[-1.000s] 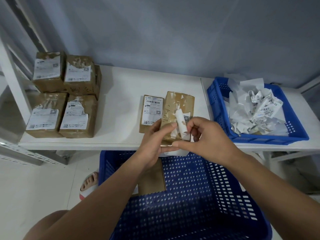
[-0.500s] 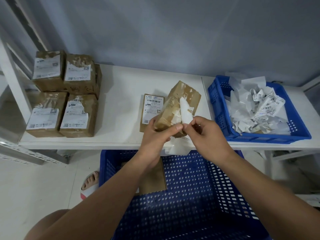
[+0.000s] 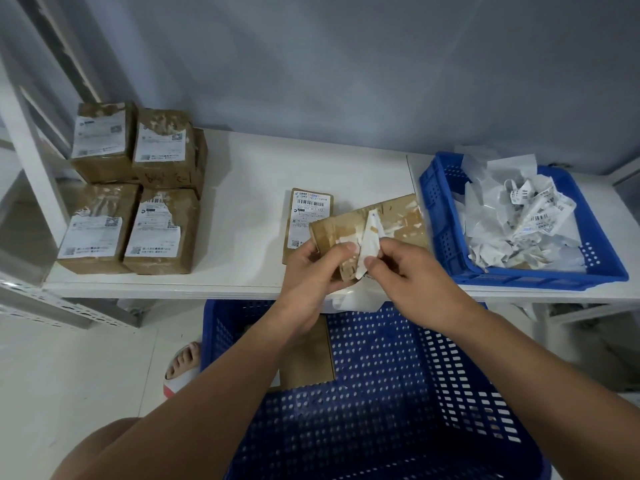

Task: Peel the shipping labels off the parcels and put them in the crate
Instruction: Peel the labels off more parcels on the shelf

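Mid-peel: my left hand [image 3: 311,268] grips the tilted parcel [image 3: 391,220] at the shelf edge, my right hand [image 3: 405,271] pinches its half-lifted label [image 3: 369,237], scraps fill the small crate [image 3: 519,276], and the neighbouring parcel [image 3: 308,216] and stacked parcels [image 3: 131,192] are unpeeled.

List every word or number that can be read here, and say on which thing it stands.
"032-052 A17 112", roughly, as the digits are soft: on the middle label.
Left stack's labels: print and codes too blurred to read.
Handwriting on one stacked parcel: unreadable.
Labels in the crate: only barcodes show, text too small.
Half-peeled label on the held parcel: no print shows.
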